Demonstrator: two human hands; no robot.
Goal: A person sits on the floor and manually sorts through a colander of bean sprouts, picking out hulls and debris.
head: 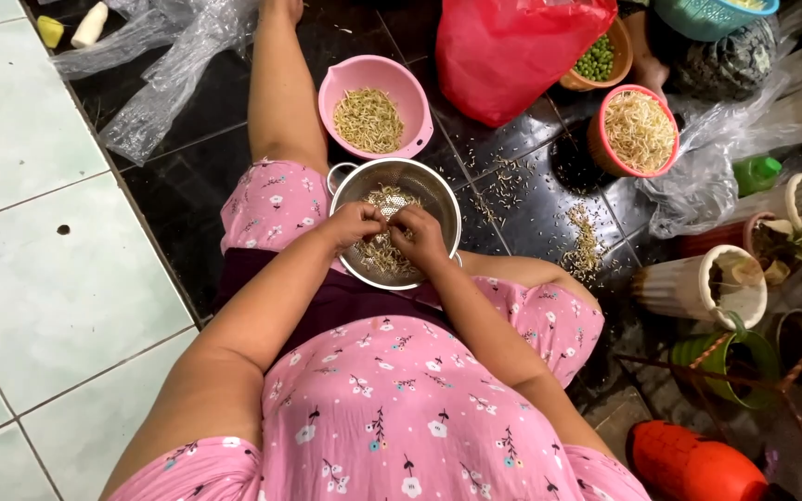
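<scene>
Bean sprouts (381, 252) lie in the steel colander (438, 190) on the person's lap, where the left hand (355, 223) and right hand (420, 234) meet, fingers (399, 219) of both pinched together on a few strands. Just beyond the fingers sits a pink bowl (399, 79) of trimmed sprouts. Farther right lie a red plastic bag (503, 51), another sprout bowl (640, 132) and scattered trimmings (587, 243) on the dark floor (178, 186).

A bulging red plastic bag (512, 51) sits at the top centre. Crumpled clear plastic bags (155, 65) lie on the dark floor, top left.
</scene>
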